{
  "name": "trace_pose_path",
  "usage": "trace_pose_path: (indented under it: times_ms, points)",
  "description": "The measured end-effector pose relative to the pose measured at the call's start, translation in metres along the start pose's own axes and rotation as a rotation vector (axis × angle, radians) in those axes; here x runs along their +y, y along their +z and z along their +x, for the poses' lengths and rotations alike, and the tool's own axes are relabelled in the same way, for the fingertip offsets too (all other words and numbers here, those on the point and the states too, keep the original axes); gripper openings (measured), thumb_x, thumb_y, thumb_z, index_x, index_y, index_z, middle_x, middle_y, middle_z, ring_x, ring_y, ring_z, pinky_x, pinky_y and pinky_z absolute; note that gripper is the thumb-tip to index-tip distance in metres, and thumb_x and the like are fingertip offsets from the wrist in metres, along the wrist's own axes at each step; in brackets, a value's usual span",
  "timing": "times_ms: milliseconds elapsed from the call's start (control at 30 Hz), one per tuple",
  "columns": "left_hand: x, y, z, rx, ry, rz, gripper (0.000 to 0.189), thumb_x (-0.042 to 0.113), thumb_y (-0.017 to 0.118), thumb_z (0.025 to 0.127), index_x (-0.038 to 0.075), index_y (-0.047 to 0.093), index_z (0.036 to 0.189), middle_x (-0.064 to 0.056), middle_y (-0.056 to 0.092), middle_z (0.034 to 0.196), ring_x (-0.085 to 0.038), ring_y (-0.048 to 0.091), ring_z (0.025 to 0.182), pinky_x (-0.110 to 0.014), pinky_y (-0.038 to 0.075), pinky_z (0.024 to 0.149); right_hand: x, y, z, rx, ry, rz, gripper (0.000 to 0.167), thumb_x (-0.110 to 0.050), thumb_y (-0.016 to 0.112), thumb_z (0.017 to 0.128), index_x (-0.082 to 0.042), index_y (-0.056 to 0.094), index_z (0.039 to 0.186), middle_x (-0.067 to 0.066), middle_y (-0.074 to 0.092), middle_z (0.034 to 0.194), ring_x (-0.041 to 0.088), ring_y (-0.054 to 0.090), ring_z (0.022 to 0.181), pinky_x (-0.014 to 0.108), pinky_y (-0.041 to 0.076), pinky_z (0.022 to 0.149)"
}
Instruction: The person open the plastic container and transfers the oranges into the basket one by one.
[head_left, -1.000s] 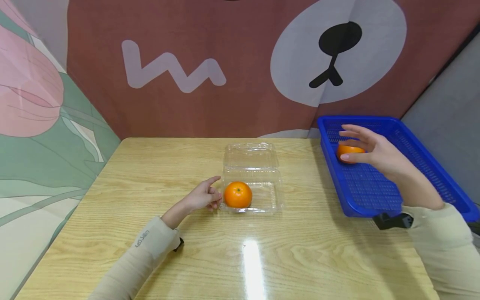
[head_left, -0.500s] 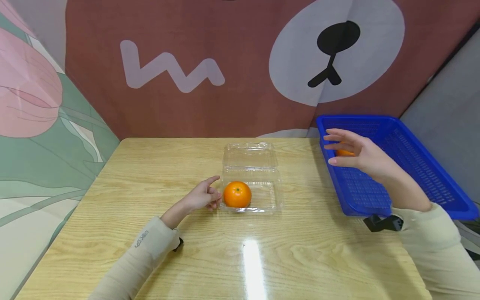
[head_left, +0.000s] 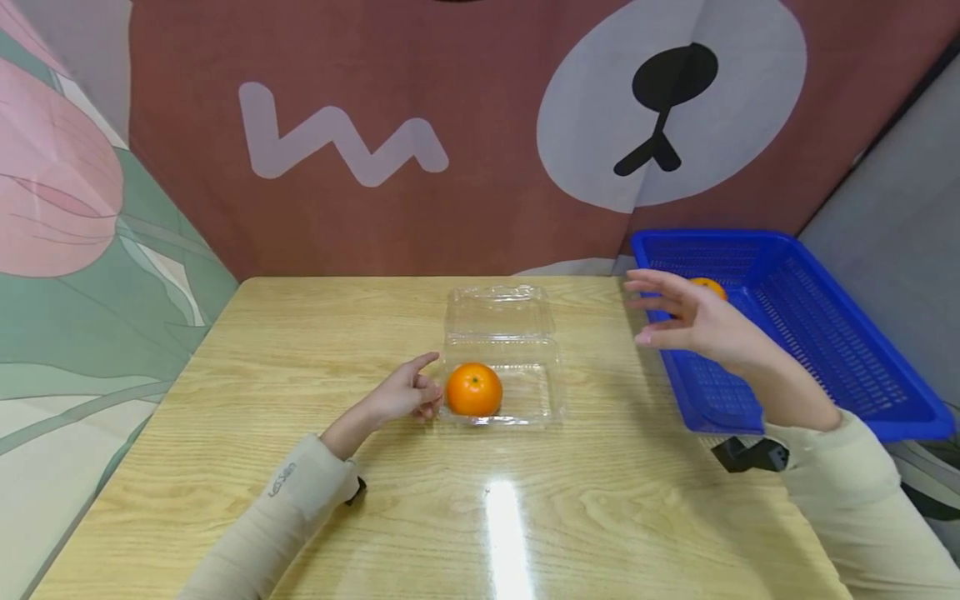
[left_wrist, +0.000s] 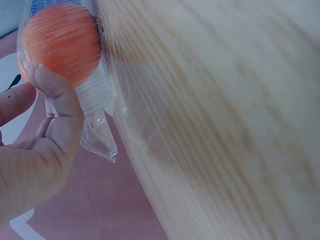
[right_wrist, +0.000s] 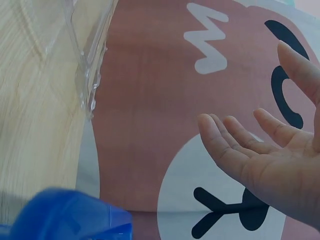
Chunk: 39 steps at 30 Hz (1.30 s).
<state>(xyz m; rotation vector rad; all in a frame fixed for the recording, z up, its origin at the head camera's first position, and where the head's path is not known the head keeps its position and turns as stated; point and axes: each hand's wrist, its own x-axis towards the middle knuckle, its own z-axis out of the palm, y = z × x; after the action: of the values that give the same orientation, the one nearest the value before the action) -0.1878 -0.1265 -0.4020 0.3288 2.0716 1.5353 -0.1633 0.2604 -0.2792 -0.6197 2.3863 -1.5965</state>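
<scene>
An orange (head_left: pixel 475 390) sits in the left part of a clear plastic clamshell container (head_left: pixel 532 392), whose lid is folded back. At the container's left edge my left hand (head_left: pixel 405 392) pinches the rim between thumb and curled fingers, the index finger pointing forward. The left wrist view shows the fingertips against the ribbed wall, with the orange (left_wrist: pixel 65 42) behind it. My right hand (head_left: pixel 693 321) hovers over the left rim of the blue basket (head_left: pixel 678 383), fingers spread and nothing in them. Behind that hand, another orange (head_left: pixel 708 287) lies in the basket, partly hidden.
The wooden table (head_left: pixel 585 517) carries the container in its middle and meets a printed brown cloth (head_left: pixel 375 225) at the back. A grey panel (head_left: pixel 900 183) rises beyond the basket on the right.
My right hand has drawn leftward and slightly nearer, from above the orange in the basket to over the basket's left rim, holding nothing. My left hand, the container and its orange stay put.
</scene>
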Motion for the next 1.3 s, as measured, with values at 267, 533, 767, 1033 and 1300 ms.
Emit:
trace_pose_path:
  times_ms: [267, 533, 767, 1033, 1300]
  points:
    - [-0.001, 0.0, -0.003, 0.011, 0.001, 0.004, 0.065, -0.001, 0.046, 0.093, -0.002, 0.007, 0.144, -0.007, 0.059, 0.071, -0.015, 0.051, 0.056, -0.029, 0.047, 0.053, 0.002, 0.01, 0.006, -0.033, -0.073, 0.002, 0.067, 0.002, 0.064, 0.082, -0.011, 0.033, 0.141, 0.002, 0.04, 0.135, 0.014, 0.045, 0.116, 0.027, 0.049, 0.081]
    - [-0.002, 0.0, -0.004, 0.013, 0.005, -0.001, 0.065, -0.001, 0.047, 0.092, -0.003, 0.007, 0.144, -0.006, 0.059, 0.07, -0.014, 0.051, 0.055, -0.03, 0.047, 0.053, 0.002, 0.025, 0.011, -0.06, -0.061, 0.0, 0.068, -0.003, 0.064, 0.083, -0.01, 0.03, 0.142, 0.013, 0.033, 0.14, 0.027, 0.041, 0.12, 0.026, 0.048, 0.083]
    - [-0.002, 0.0, -0.003, 0.009, 0.009, -0.007, 0.065, -0.002, 0.046, 0.092, -0.003, 0.006, 0.144, -0.007, 0.059, 0.07, -0.014, 0.05, 0.054, -0.028, 0.045, 0.051, 0.009, 0.036, 0.015, -0.077, -0.046, -0.005, 0.067, -0.001, 0.065, 0.082, -0.003, 0.031, 0.14, 0.015, 0.033, 0.14, 0.037, 0.038, 0.121, 0.028, 0.048, 0.084]
    - [-0.003, 0.0, -0.002, -0.001, 0.012, -0.012, 0.065, -0.003, 0.045, 0.092, -0.003, 0.006, 0.144, -0.005, 0.059, 0.069, -0.014, 0.05, 0.054, -0.027, 0.045, 0.051, 0.015, 0.046, 0.021, -0.094, -0.074, 0.033, 0.067, 0.003, 0.065, 0.08, 0.0, 0.031, 0.139, 0.018, 0.032, 0.139, 0.035, 0.04, 0.12, 0.034, 0.047, 0.085]
    - [-0.001, -0.001, 0.0, -0.009, 0.015, -0.008, 0.064, -0.001, 0.046, 0.093, -0.003, 0.007, 0.144, -0.007, 0.059, 0.071, -0.014, 0.05, 0.056, -0.027, 0.046, 0.052, 0.02, 0.056, 0.03, -0.128, -0.082, 0.044, 0.068, 0.002, 0.066, 0.08, 0.003, 0.03, 0.139, 0.02, 0.031, 0.14, 0.038, 0.038, 0.121, 0.032, 0.047, 0.085]
